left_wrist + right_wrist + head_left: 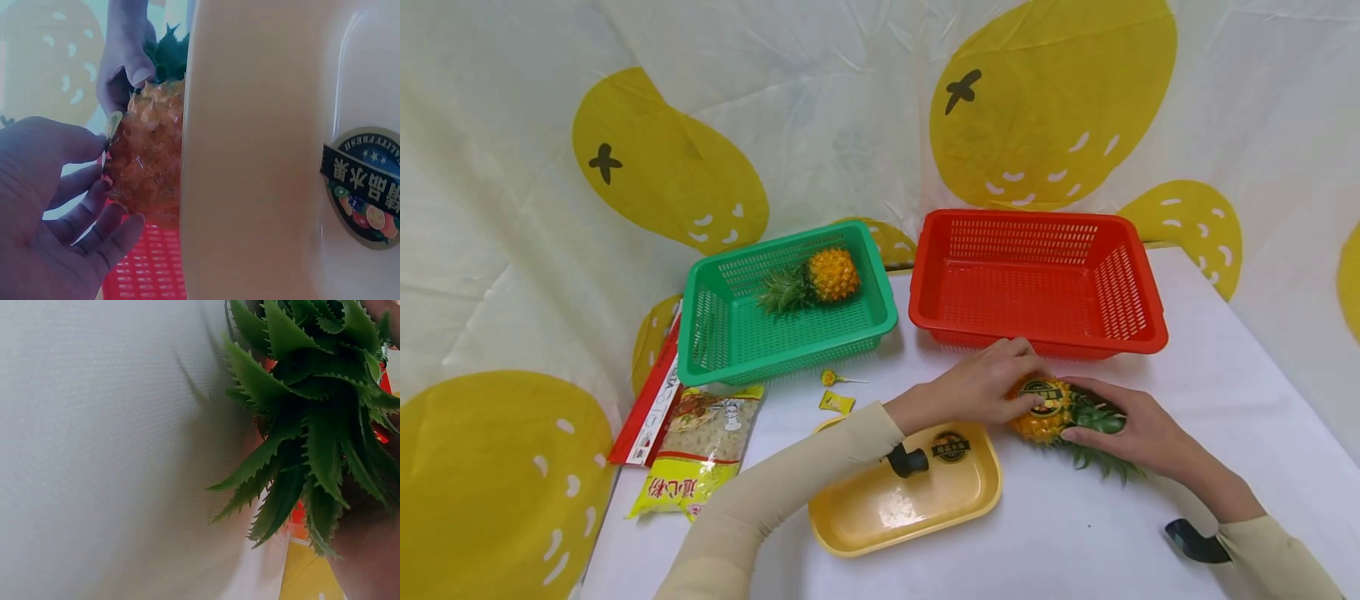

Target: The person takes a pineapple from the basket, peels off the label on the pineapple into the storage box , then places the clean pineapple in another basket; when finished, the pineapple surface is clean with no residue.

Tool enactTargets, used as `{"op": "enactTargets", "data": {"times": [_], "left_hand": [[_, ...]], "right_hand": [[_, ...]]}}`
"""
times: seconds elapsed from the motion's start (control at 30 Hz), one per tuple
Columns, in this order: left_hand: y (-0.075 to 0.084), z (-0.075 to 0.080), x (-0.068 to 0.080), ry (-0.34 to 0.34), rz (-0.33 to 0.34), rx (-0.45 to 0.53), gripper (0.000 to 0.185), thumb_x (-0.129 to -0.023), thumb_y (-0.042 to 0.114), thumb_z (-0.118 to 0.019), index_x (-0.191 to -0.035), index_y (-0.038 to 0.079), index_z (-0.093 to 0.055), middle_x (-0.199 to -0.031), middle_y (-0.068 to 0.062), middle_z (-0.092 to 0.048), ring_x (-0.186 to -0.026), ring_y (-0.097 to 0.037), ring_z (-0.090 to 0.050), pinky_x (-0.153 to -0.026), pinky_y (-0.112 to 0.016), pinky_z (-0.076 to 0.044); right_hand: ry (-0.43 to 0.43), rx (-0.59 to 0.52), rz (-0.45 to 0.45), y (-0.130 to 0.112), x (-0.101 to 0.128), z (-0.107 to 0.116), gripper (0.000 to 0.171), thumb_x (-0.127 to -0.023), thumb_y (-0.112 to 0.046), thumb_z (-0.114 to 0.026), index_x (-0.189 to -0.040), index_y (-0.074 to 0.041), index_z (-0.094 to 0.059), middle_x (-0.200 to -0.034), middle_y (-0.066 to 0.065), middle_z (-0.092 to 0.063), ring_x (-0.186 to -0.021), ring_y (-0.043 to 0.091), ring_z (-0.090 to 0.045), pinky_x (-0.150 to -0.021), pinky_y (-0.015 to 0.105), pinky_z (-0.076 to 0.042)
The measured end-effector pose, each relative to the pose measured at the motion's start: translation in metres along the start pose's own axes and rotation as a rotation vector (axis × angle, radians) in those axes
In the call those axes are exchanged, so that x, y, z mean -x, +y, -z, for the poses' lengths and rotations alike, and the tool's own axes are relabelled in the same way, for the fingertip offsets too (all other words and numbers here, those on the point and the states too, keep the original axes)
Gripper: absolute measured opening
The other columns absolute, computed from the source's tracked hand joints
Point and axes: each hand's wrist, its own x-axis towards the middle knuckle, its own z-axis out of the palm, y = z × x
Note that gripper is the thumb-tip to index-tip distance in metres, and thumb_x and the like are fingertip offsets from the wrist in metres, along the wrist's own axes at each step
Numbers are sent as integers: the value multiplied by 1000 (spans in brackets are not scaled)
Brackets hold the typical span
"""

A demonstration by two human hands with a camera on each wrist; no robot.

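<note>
On bench by red basket (1037, 279): both hands, left hand (988, 379) & right hand (1123, 425), clamped on pineapple (1048, 412), sticker half peeled; 2nd pineapple (820, 279) already in green basket (715, 333).

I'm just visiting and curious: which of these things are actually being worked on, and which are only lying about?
In hand:
pineapple, held by left hand and right hand
round sticker on it
yellow tray with a matching sticker

Lying about:
green basket with another pineapple
red basket
noodle packet

A spiky orange pineapple (147, 156) is pinched by the left hand (47, 212) beside a yellow plastic tray (262, 150).
</note>
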Motion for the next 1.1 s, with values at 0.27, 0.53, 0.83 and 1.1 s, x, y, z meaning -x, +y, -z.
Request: {"op": "enactTargets", "data": {"times": [0.27, 0.53, 0.83, 1.1], "left_hand": [[3, 1, 2, 64, -6, 145, 24, -102, 16, -72, -124, 10, -65, -114, 6, -56, -104, -5, -49, -92, -10, -39], [-3, 15, 18, 106, -20, 358, 13, -102, 3, -70, -113, 8, -66, -106, 5, -65, -92, 0, -58, -81, -13, -51], [-17, 17, 65, 78, 40, 414, 10, -98, 0, -72, -103, 8, -69, -95, 2, -67, -81, -6, -60, -75, -20, -53], [-16, 7, 101, -46, 84, 428, 12, -98, 1, -72, -103, 11, -68, -95, 1, -68, -81, -5, -60, -75, -20, -53]], "right_hand": [[2, 17, -2, -1, 0, -1, 72, -88, -40, -89, -148, -14, -61, -133, 8, -68, -113, 26, -57, -85, 43, -56], [-6, -13, -14, -1, -1, -1, 73, -89, -39, -88, -150, -10, -59, -138, 14, -65, -120, 34, -56, -91, 64, -51], [-5, -18, 5, 0, -3, -3, 74, -88, -38, -88, -149, -9, -59, -141, 15, -63, -125, 35, -54, -95, 70, -48], [-24, -30, -31, -2, -2, -1, 75, -89, -40, -87, -151, -9, -57, -143, 18, -61, -126, 39, -53, -94, 72, -47]]}}
